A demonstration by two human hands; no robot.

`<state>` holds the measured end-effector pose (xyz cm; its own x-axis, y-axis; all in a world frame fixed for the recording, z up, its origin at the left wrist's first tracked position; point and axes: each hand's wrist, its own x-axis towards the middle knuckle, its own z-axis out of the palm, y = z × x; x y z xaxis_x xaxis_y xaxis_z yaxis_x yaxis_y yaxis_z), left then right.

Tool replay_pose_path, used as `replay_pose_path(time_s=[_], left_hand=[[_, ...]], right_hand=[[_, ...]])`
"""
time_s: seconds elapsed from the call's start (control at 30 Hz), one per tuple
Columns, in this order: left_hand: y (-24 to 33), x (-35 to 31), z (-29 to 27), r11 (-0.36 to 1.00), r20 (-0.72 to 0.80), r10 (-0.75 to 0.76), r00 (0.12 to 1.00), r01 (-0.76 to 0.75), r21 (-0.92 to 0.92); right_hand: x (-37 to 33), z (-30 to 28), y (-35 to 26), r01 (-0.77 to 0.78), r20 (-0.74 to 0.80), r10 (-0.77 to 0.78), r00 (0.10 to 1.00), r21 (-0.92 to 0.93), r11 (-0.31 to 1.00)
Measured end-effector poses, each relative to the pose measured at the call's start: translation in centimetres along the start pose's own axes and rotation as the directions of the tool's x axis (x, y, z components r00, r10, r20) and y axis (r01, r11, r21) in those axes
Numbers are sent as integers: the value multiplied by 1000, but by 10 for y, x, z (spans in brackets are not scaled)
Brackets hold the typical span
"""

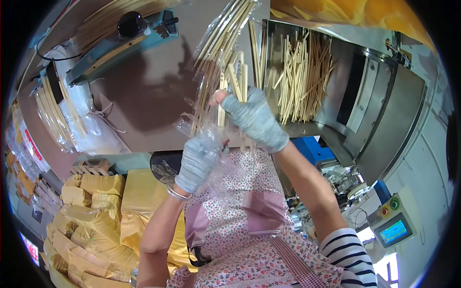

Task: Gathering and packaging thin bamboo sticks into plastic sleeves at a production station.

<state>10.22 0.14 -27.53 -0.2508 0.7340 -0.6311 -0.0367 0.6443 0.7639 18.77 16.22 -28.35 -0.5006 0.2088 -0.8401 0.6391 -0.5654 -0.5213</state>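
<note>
My left hand (199, 158), in a grey knit glove with bare fingertips, is closed on a crumpled clear plastic bag (185, 126). My right hand (257, 120), gloved the same way, grips several pale wooden chopsticks (222, 108) against the bag's opening, its thumb pressed on them. Some of them stick up past its knuckles. Just beyond lies a clear bag of chopsticks (223, 36) on the brown table. How far the held ones sit inside the plastic is hard to tell.
Loose chopsticks (300, 79) fill a metal hopper at right, by a machine with a control panel (394, 230). A blue bag sealer (122, 50) stands back left, with bagged chopsticks (53, 115) left of it. Yellow wrapped bundles (91, 225) are piled lower left.
</note>
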Motion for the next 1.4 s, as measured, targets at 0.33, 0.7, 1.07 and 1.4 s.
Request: replay_pose_path(time_s=[0.33,0.7,1.07,1.4], left_hand=[[16,-26,-12,984,144,98,985,-74,-160],[-83,-111,-117,923,-461,-382,801,354,-150],[-63,-1,-70,972,-304,-224,926,191,-135],[-57,1,-78,988,-197,-6,980,36,149]], right_hand=[[-12,8,-8,506,-594,-315,740,183,843],[-9,-24,43,29,-453,-53,890,-60,998],[49,66,138,-204,-634,-69,770,-348,915],[-56,92,77,282,-147,-436,888,-574,769]])
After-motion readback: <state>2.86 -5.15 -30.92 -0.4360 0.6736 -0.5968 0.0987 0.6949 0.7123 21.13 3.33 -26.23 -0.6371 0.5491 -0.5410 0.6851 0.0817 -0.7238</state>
